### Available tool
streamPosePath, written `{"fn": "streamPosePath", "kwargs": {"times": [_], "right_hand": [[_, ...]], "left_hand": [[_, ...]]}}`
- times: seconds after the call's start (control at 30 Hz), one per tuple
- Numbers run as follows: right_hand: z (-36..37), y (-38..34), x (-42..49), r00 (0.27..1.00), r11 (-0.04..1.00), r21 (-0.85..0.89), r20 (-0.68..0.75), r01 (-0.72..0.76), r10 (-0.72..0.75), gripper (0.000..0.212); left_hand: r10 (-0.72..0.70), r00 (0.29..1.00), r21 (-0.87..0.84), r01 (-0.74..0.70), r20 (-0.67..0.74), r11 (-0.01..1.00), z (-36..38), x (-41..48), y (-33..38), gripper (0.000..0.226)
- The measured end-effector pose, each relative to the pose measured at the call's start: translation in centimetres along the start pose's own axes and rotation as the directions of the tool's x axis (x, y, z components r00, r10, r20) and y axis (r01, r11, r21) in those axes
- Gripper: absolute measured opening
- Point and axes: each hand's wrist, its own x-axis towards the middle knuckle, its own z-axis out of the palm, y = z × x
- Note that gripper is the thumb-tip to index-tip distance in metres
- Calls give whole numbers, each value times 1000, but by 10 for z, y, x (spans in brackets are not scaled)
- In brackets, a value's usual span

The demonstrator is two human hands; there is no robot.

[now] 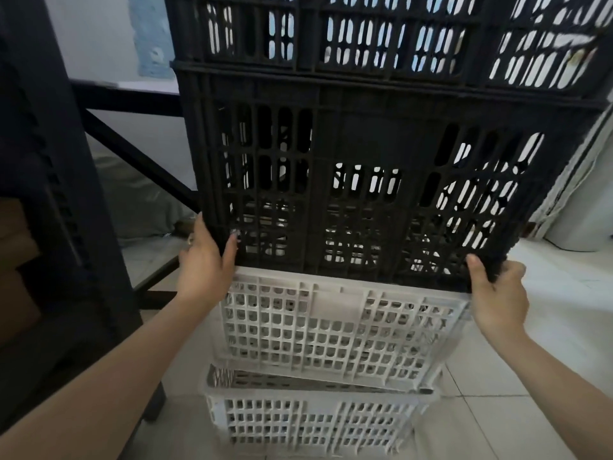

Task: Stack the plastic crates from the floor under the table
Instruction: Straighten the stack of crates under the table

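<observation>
With my left hand and right hand clamped on the bottom corners of the black crate atop two white crates (upper one sitting askew), I fear the stack tipping.

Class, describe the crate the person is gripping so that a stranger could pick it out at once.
Start at the crate stack on the tiled floor. Two white crates sit lowest; the gripped black crate stands on the upper white crate, with another black crate above it. Only it has hands at its bottom corners.

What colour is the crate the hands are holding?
Black, with slotted holes. The head view shows the black crate gripped at its bottom corners.
</observation>
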Motion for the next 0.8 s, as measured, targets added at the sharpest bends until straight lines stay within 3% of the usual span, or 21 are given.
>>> {"fn": "streamPosePath", "kwargs": {"times": [0.1,0.43,0.63,0.8], "right_hand": [[2,0,0,999,1000,-16,-35,13,-14,38],[4,3,3,997,999,-17,-66,37,-38,41],[-6,5,1,987,998,44,155,39,-46,49],[-13,13,-3,932,996,45,353,74,-85,92]], "left_hand": [[-4,1000,39,5,-11,999,4,6,4,56],[-33,997,-94,27,-67,995,5,10,17,48],[-43,991,-183,18,-129,983,7,6,5,51],[-36,996,-226,16,-86,974,1,-2,-1,54]]}}
